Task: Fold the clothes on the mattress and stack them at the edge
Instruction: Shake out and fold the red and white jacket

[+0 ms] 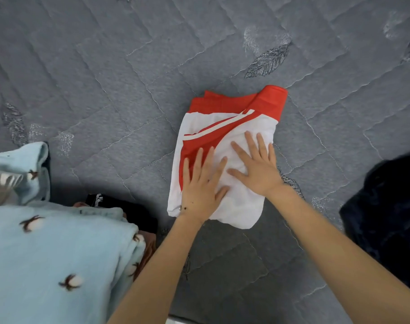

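Red-and-white garment point(213, 122) is folded down to a compact rectangle, mid-frame and a touch toward 3 o'clock, lying flat on the grey quilted mattress point(105, 78). Reads as the smoothing step: fold done, stacking not yet.

Red band at its 12 o'clock end, white panel toward 6, red diagonal stripe across. The corner at 5 o'clock is ragged, with some wrinkles by the palms.

Left hand point(202, 183) and right hand point(255, 167) lie side by side, both flat with fingers spread, pressing on the white part and gripping nothing.

At 8 o'clock is a light blue printed pile point(47, 253), probably the stack, with a black item point(119, 204) beside it. Dark navy cloth point(386, 206) at 4 o'clock looks bunched, so likely yet to fold.
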A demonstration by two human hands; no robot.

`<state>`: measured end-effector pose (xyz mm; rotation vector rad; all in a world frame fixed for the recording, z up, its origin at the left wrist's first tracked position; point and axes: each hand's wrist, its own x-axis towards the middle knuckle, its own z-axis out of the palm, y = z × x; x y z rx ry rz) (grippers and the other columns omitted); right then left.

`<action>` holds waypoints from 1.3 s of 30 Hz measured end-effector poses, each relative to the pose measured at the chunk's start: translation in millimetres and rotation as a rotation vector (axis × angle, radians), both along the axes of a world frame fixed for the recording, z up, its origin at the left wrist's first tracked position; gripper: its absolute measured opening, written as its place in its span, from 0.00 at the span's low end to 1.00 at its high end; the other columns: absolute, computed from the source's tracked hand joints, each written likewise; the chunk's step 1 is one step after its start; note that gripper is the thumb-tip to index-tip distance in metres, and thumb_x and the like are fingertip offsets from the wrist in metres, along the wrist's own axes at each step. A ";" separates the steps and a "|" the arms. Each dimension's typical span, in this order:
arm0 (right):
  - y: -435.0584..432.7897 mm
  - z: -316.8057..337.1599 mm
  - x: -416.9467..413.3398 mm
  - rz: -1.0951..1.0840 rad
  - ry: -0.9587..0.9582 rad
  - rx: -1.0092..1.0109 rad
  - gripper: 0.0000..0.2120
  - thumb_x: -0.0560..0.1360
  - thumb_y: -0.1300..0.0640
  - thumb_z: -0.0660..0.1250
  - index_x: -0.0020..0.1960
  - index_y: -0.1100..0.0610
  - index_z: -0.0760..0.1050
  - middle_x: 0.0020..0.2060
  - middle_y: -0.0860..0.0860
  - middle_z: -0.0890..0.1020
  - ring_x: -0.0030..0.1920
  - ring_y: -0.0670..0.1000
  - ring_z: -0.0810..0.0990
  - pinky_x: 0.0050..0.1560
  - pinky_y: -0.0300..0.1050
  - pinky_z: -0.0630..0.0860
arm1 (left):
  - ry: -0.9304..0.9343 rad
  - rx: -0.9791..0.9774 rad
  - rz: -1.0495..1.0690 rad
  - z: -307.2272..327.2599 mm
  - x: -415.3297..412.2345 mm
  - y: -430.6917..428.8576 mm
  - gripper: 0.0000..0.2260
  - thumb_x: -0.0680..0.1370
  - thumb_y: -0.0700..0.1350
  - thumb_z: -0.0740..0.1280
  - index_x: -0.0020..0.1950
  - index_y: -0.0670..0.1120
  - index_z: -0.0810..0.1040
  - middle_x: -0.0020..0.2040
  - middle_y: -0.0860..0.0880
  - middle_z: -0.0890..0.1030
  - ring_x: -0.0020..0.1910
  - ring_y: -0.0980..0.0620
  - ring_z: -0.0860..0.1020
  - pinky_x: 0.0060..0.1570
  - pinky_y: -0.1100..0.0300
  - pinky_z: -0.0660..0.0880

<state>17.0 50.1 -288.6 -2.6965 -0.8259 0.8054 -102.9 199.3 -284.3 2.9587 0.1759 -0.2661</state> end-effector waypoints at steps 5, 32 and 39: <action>-7.0 -4.0 12.0 -0.244 -0.091 0.178 0.40 0.73 0.38 0.67 0.78 0.47 0.52 0.78 0.53 0.44 0.78 0.57 0.41 0.75 0.57 0.44 | 0.198 -0.094 0.198 -26.0 -6.9 19.3 0.40 0.71 0.75 0.49 0.77 0.59 0.41 0.79 0.46 0.44 0.78 0.44 0.41 0.71 0.34 0.46; -121.5 34.1 -70.1 -1.274 0.877 0.737 0.19 0.73 0.59 0.72 0.63 0.54 0.76 0.54 0.50 0.84 0.52 0.51 0.84 0.48 0.46 0.81 | 0.548 -1.452 1.040 32.8 -33.8 -34.0 0.32 0.59 0.57 0.77 0.61 0.52 0.76 0.59 0.47 0.81 0.58 0.47 0.79 0.65 0.46 0.72; -155.1 38.5 -133.9 -1.340 1.025 0.687 0.20 0.71 0.58 0.72 0.63 0.51 0.75 0.54 0.48 0.84 0.54 0.51 0.83 0.53 0.50 0.80 | 0.524 -1.315 0.756 30.9 -45.4 -46.4 0.18 0.71 0.49 0.74 0.58 0.58 0.74 0.57 0.54 0.81 0.50 0.58 0.81 0.43 0.69 0.76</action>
